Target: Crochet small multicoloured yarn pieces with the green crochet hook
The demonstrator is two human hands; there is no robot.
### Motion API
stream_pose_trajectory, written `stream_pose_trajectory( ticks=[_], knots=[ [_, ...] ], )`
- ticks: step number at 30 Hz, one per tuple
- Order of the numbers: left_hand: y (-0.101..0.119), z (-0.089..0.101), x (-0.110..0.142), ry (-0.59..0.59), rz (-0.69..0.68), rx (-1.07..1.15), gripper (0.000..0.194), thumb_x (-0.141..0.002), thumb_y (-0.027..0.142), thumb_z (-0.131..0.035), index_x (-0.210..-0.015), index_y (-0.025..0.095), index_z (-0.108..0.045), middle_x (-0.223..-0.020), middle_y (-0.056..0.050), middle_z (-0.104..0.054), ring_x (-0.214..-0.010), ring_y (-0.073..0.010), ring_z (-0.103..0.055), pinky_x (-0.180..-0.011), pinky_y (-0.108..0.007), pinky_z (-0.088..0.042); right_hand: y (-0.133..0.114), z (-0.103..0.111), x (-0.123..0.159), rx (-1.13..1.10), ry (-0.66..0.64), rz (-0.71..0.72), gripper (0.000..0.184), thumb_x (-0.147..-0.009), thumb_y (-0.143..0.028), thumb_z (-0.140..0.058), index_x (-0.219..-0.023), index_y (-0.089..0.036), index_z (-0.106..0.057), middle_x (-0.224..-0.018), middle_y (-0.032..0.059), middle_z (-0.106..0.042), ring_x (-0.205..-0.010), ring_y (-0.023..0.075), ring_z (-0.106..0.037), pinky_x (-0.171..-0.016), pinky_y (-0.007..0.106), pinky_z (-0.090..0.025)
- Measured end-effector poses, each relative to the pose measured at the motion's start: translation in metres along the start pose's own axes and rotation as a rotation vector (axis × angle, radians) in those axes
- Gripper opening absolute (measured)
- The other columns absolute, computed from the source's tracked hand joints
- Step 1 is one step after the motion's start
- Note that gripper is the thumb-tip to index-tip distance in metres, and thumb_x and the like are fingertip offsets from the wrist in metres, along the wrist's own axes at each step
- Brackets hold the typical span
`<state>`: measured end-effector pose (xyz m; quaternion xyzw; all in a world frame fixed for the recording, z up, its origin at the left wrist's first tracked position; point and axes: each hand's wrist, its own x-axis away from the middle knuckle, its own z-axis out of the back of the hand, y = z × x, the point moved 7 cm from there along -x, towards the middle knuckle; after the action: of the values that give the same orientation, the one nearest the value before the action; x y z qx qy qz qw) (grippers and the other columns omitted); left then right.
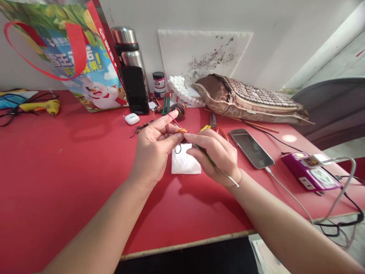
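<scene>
My left hand (155, 146) pinches a small orange crochet piece (181, 131) between thumb and fingers. A strand of dark pink yarn (173, 118) runs over its raised index finger to the piece. In my right hand (218, 152) is a crochet hook (230, 179) with a green grip; its silvery rear end sticks out past the palm, and its working tip is hidden at the stitches. Both hands meet above a white paper packet (185, 161) on the red table. Just behind them lies a multicoloured yarn ball (179, 110).
Behind stand an upright black phone (134, 90), a steel flask (133, 57), a small jar (159, 84) and a shopping bag (97, 72). Rightward lie a charging phone (251, 147), a purple power strip (309, 173) and a brown cushion (251, 99). A yellow glue gun (42, 106) lies far left.
</scene>
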<state>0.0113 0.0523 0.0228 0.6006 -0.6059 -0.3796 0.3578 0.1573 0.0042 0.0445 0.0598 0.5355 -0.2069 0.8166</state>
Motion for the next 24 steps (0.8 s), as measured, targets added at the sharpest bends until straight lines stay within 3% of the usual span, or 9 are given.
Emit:
stream_pose_trajectory(
  ticks=[6, 11, 17, 24],
  knots=[
    [0.008, 0.001, 0.001, -0.008, -0.136, -0.158, 0.040, -0.074, 0.011, -0.089, -0.114, 0.018, -0.085, -0.078, 0.002, -0.073, -0.079, -0.0138, -0.071, -0.078, -0.027, -0.057, 0.007, 0.005, -0.002, -0.161, 0.080, -0.128, 0.016, -0.109, -0.020, -0.064, -0.119, -0.017, -0.077, -0.088, 0.0064, -0.078, -0.074, 0.0169, -0.073, -0.067, 0.030, -0.060],
    [0.008, 0.001, 0.000, -0.004, -0.146, -0.226, 0.042, -0.077, 0.013, -0.088, -0.119, 0.017, -0.084, -0.078, 0.001, -0.073, -0.080, -0.0150, -0.070, -0.080, -0.028, -0.057, 0.010, 0.012, -0.006, -0.210, 0.084, -0.224, 0.022, -0.107, -0.013, -0.061, -0.106, -0.017, -0.083, -0.084, 0.0060, -0.080, -0.066, 0.0144, -0.071, -0.063, 0.028, -0.059],
    [0.008, 0.003, 0.000, 0.000, -0.134, -0.220, 0.045, -0.077, 0.013, -0.088, -0.122, 0.018, -0.084, -0.079, 0.001, -0.072, -0.080, -0.0152, -0.070, -0.082, -0.029, -0.056, 0.023, 0.018, -0.005, -0.317, 0.124, -0.406, 0.033, -0.111, -0.026, -0.061, -0.089, -0.019, -0.084, -0.065, 0.0006, -0.068, -0.055, 0.0110, -0.062, -0.054, 0.025, -0.053],
    [0.006, 0.002, 0.000, -0.004, -0.073, -0.147, 0.034, -0.076, 0.011, -0.085, -0.109, 0.021, -0.086, -0.078, 0.001, -0.070, -0.077, -0.0139, -0.065, -0.077, -0.028, -0.055, 0.035, 0.016, 0.007, -0.401, 0.198, -0.640, 0.037, -0.110, -0.046, -0.065, -0.088, -0.022, -0.084, -0.069, 0.0018, -0.070, -0.057, 0.0126, -0.066, -0.052, 0.025, -0.057]
  ],
)
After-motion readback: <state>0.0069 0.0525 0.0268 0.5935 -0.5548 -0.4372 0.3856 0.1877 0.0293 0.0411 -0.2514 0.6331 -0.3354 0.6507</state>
